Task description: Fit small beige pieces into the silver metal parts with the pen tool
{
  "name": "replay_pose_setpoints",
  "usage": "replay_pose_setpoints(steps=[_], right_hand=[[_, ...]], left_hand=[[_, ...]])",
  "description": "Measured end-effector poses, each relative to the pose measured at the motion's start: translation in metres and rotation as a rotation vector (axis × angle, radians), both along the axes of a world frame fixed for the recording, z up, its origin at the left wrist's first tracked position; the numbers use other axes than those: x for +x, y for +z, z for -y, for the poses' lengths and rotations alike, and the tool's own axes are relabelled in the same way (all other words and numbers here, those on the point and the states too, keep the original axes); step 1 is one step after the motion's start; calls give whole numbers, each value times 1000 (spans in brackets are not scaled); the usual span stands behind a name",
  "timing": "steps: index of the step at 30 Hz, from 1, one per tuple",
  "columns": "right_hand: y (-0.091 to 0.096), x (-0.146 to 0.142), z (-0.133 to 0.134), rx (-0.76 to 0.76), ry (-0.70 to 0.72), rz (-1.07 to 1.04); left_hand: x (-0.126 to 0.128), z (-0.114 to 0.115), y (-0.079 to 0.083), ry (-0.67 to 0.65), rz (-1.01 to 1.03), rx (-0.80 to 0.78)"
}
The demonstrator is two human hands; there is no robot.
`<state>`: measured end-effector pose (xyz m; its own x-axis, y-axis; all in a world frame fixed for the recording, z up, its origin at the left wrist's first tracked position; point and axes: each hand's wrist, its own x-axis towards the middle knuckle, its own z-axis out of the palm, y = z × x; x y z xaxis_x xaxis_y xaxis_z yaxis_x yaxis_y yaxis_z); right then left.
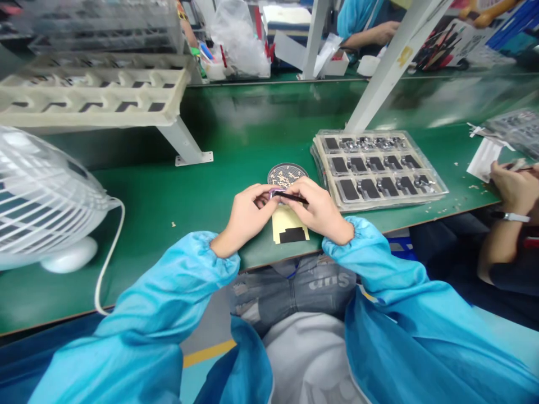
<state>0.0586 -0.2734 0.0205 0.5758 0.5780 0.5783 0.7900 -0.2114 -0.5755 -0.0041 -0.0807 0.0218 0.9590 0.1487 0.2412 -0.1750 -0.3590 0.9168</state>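
My left hand [247, 217] and my right hand [322, 210] meet over the green table, fingers pinched close together. Between them lies a slim black piece [290, 197], seen nearly edge-on, its right end in my right fingers. At its left end a small shiny part with a purple glint [274, 192] sits in my left fingertips; its exact kind cannot be made out. Just beyond my fingers rests a round dark dish [269, 175] with many tiny light-coloured bits in it. Below my hands lies a yellow sheet [280, 221] bearing a black rectangular patch [293, 235].
Stacked trays [440, 188] of dark flat parts stand to the right. A white fan [50, 207] with its cable occupies the left. A raised tray [96, 115] and a slanted post [374, 84] stand farther back. Co-worker's hands [516, 185] work at far right.
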Motion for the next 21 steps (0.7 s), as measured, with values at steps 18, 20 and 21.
replay_pose_setpoints(steps=[18, 20, 21], right_hand=[[-5, 6, -16, 272, -67, -443], [-6, 3, -17, 295, -75, -437], [-6, 3, -18, 304, -76, -427]], left_hand=[[5, -2, -1, -26, 51, -272], [4, -1, -2, -32, 84, -250], [4, 0, -2, -35, 99, -238]])
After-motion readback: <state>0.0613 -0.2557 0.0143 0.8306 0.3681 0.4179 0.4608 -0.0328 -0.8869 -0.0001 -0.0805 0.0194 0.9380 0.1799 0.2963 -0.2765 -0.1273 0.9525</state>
